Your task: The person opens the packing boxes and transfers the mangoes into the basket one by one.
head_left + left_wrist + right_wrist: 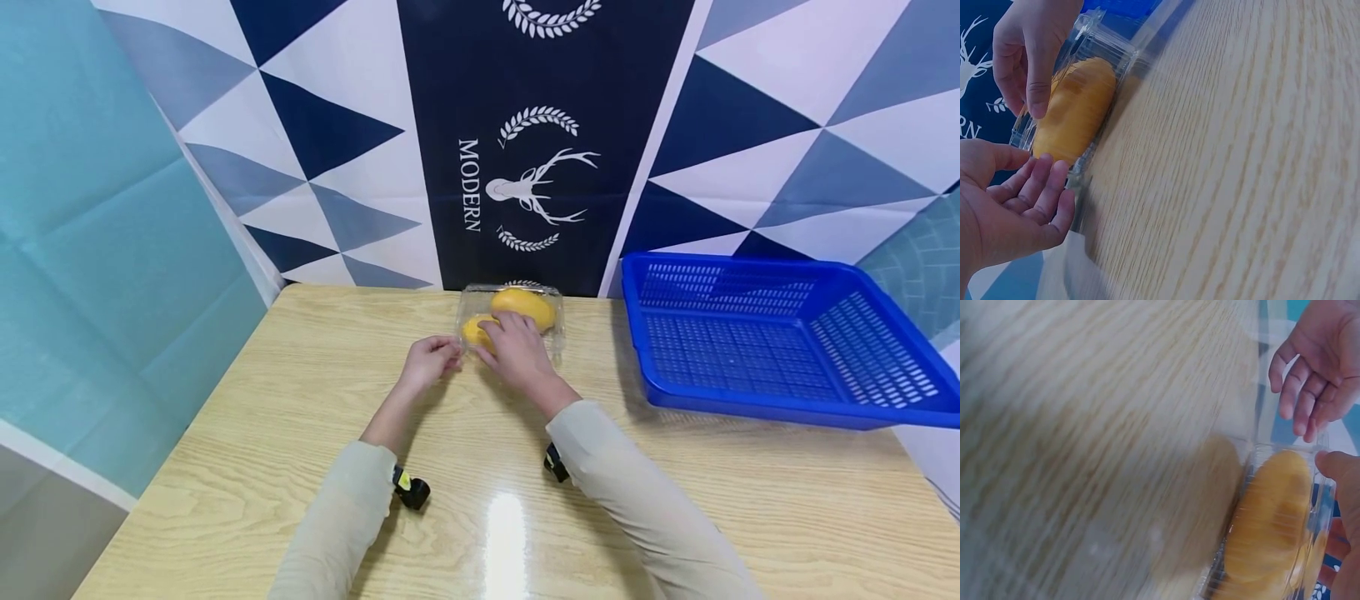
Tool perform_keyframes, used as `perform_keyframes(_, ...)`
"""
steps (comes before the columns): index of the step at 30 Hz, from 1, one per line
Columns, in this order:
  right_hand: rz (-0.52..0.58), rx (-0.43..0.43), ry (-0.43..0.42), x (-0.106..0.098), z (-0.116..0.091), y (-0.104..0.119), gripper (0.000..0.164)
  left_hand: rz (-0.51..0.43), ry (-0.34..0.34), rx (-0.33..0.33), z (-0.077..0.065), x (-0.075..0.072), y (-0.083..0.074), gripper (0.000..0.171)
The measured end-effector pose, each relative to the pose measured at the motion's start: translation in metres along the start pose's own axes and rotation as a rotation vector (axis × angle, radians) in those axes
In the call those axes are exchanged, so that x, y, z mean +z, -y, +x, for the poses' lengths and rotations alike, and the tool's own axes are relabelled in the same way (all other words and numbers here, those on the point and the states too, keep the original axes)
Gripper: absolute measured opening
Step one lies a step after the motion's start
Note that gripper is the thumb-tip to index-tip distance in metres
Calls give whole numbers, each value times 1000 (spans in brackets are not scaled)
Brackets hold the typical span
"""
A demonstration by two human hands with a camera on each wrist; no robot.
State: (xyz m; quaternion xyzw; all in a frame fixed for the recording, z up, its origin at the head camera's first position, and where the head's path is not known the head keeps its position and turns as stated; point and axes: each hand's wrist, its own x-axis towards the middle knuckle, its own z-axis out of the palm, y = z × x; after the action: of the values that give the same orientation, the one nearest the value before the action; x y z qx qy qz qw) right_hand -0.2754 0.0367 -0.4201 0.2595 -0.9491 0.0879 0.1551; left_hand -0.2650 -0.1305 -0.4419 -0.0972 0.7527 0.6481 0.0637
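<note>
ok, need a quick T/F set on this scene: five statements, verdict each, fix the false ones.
1. Two yellow fruits lie in the clear container. True.
2. The blue basket stands left of the clear container in the head view. False: the blue basket stands to its right.
3. The right hand is at the clear container. True.
4. The left hand grips the blue basket. False: the left hand is by the clear container's left end, well apart from the basket.
5. Both sleeves are pale. True.
</note>
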Motion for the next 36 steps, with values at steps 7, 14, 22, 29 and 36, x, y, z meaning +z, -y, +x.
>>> perform_keyframes(7,-12,0,-3,2,0,-1,39,-5,-9,-5,0,1,2,26)
perform_keyframes(14,-13,11,19,3,1,0,40,4,-6,-4,0,1,4,25)
perform_keyframes(22,-7,13,28,3,2,0,42,39,-3,-7,1,0,4,24)
perform_keyframes(29,-19,8,24,5,5,-1,44,32,6,-26,3,-1,3,23)
perform_keyframes(36,-5,-15,13,5,6,-3,45,8,17,-56,5,-1,1,24)
